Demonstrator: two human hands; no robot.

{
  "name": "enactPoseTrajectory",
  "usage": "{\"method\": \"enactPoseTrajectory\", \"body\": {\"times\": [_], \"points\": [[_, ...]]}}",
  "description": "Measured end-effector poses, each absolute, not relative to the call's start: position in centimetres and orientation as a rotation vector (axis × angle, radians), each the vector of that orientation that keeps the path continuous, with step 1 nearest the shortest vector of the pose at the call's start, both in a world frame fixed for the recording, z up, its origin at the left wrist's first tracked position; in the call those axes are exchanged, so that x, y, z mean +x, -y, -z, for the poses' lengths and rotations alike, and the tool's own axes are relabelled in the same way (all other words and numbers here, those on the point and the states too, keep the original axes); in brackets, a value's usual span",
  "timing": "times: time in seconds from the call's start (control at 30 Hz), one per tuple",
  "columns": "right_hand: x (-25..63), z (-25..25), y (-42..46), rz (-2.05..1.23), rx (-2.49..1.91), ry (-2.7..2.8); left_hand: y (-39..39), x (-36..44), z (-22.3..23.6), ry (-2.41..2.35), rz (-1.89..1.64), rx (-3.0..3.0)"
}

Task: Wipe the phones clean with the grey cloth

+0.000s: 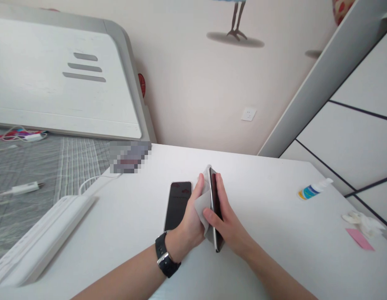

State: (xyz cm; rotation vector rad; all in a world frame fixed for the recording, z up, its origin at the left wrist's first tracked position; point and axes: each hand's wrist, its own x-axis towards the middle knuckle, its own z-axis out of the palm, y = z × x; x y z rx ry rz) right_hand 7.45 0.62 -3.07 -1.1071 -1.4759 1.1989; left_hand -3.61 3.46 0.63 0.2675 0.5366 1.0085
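A dark smartphone (215,200) stands on edge between my two hands above the white table. My right hand (229,221) grips it from the right, with the thumb over its near edge and the fingers along the dark side. From the left, my left hand (193,216) presses a thin grey cloth (203,207) against the other side, and most of its fingers are hidden behind the cloth and phone. A second smartphone (177,204) lies flat, screen up, just left of my left hand, which partly covers it. A black watch (166,254) is on my left wrist.
On the white table (268,233), a small spray bottle (313,189) lies at right, near crumpled white tissue (366,223) and a pink slip (359,238). A white power strip (46,237) with a cable lies at left, beside a grey bed. A pixelated object (131,157) sits at the back corner.
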Motion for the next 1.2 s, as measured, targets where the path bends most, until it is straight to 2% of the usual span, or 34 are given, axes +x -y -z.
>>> {"method": "enactPoseTrajectory", "body": {"times": [0.27,0.47,0.67,0.83,0.93,1.03,1.2], "points": [[7.0,2.8,0.4,-1.246,-0.914,1.446,-4.0,-4.1,0.0,-0.558,-0.989,0.261],[7.6,1.6,0.1,-1.441,-0.84,1.091,-4.8,-5.0,0.1,-0.452,-0.905,0.22],[8.7,1.0,-2.5,-1.406,-0.971,0.864,-5.3,-5.8,-1.7,-0.426,-0.911,0.213],[6.9,2.9,-2.1,-1.203,-1.06,0.988,-4.0,-4.1,-0.5,-0.397,-0.936,0.317],[5.5,3.0,-1.0,-1.184,-1.062,0.947,-2.1,-3.0,0.7,-0.43,-1.098,0.568],[5.0,2.1,-0.2,-1.381,-0.879,0.757,-0.7,-2.9,0.4,-0.43,-1.233,1.054],[5.1,1.5,0.3,-1.421,-0.809,0.708,-2.8,-4.6,-1.4,-0.466,-1.094,1.836]]}}
